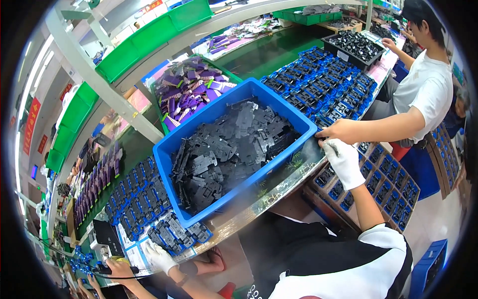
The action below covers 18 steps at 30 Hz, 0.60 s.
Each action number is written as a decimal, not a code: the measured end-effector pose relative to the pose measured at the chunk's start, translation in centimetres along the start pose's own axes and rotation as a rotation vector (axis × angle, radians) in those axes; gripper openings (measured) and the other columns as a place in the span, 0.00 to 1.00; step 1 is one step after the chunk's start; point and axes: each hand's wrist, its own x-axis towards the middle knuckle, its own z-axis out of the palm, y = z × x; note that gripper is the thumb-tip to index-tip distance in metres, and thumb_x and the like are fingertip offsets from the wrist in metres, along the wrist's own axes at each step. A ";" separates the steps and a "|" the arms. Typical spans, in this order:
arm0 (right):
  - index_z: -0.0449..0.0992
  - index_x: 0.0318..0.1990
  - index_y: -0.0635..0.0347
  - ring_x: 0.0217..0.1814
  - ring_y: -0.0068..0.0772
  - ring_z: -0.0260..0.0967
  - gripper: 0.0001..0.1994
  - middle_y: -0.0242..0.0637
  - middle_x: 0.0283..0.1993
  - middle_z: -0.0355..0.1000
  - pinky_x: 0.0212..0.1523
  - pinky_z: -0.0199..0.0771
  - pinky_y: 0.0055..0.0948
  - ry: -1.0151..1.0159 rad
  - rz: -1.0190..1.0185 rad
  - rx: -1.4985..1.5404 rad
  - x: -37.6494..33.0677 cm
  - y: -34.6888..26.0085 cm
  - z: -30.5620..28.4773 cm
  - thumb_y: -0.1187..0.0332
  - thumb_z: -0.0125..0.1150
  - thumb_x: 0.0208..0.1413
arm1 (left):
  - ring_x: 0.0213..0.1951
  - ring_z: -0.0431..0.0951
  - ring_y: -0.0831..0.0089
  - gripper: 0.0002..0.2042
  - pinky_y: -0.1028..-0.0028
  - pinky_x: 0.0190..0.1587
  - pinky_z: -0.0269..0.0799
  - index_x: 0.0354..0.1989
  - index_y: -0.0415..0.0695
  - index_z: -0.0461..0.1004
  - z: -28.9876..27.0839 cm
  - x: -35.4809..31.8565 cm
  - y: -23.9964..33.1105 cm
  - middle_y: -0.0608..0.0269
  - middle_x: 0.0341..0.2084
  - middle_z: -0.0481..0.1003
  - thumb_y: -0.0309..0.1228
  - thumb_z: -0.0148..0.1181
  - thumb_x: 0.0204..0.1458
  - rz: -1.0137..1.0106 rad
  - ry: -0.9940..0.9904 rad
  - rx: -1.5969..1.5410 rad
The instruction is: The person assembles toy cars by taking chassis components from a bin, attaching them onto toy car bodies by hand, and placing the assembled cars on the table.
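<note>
My left hand point(160, 257), in a white glove, lies at the near left edge of the bench with its fingers stretched out, beside black-and-blue assemblies point(174, 234). My right hand point(342, 162), also white-gloved, is raised at the bench edge by the right corner of a blue bin point(234, 197). Its fingers are curled; what they hold, if anything, is hidden. Right above it, a co-worker's bare hand point(341, 130) reaches to the same corner. Flat black plastic plates point(239, 134) fill much of the bin.
Rows of blue-and-black assemblies point(318, 84) stand beyond the bin. Purple parts point(186, 87) lie in a green tray. Divided cartons point(383, 184) hold more assemblies at right. At lower left, another person's bare hand point(121, 271) grips a dark tool. A metal post point(109, 84) rises behind.
</note>
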 end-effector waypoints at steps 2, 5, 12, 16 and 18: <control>0.79 0.38 0.59 0.28 0.36 0.77 0.05 0.40 0.27 0.76 0.31 0.75 0.30 0.028 -0.042 -0.078 -0.5 1.2 -0.8 0.69 0.62 0.56 | 0.58 0.68 0.59 0.20 0.67 0.63 0.59 0.61 0.34 0.66 0.0 -0.5 4.9 0.47 0.61 0.65 0.31 0.50 0.63 0.037 0.006 -0.195; 0.78 0.43 0.58 0.27 0.37 0.76 0.09 0.40 0.27 0.76 0.31 0.75 0.32 0.094 -0.083 -0.182 -1.2 2.4 0.7 0.68 0.65 0.55 | 0.59 0.67 0.63 0.19 0.67 0.63 0.58 0.61 0.36 0.67 -3.1 -2.4 8.6 0.50 0.60 0.66 0.31 0.50 0.63 0.024 0.038 -0.418; 0.73 0.50 0.54 0.33 0.44 0.77 0.17 0.44 0.34 0.77 0.33 0.75 0.36 0.054 0.119 -0.236 -0.6 6.3 2.0 0.65 0.66 0.54 | 0.55 0.71 0.71 0.15 0.71 0.58 0.63 0.56 0.39 0.72 -6.8 -8.8 20.8 0.58 0.52 0.74 0.31 0.49 0.64 0.055 -0.055 -0.889; 0.74 0.46 0.54 0.37 0.47 0.77 0.13 0.45 0.38 0.77 0.37 0.76 0.38 0.052 0.017 -0.186 0.7 8.9 2.6 0.66 0.64 0.54 | 0.44 0.72 0.74 0.12 0.75 0.50 0.66 0.49 0.38 0.74 -7.3 -11.3 24.4 0.61 0.45 0.74 0.24 0.48 0.62 0.040 -0.221 -0.962; 0.74 0.47 0.54 0.38 0.47 0.77 0.14 0.44 0.38 0.78 0.39 0.76 0.38 -0.029 0.043 -0.208 1.2 8.4 1.8 0.65 0.65 0.53 | 0.36 0.72 0.80 0.11 0.78 0.41 0.68 0.47 0.38 0.76 -6.2 -12.2 25.1 0.63 0.40 0.77 0.27 0.48 0.63 0.081 -0.290 -1.000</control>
